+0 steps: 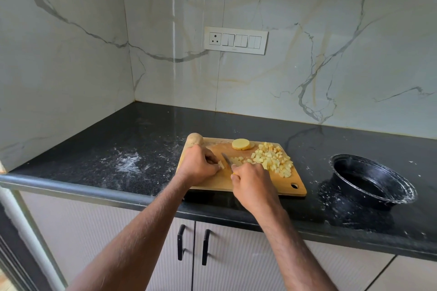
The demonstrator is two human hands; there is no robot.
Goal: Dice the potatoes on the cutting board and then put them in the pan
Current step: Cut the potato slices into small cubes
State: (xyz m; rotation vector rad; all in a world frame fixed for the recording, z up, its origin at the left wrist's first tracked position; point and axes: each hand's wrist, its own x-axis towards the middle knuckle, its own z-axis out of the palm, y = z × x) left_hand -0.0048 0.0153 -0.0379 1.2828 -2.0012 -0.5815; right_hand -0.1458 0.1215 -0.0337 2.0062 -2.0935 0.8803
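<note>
1. Left hand pinches potato strips; fingertips beside the blade risk a nick.
2. Right hand grips the knife; diced pile beyond it may spill off the cutting board.
3. Pan sits far right.

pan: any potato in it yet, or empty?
Empty as far as it shows: the pan's visible inside is bare black, no potato. The dice all lie piled on the board.
</note>
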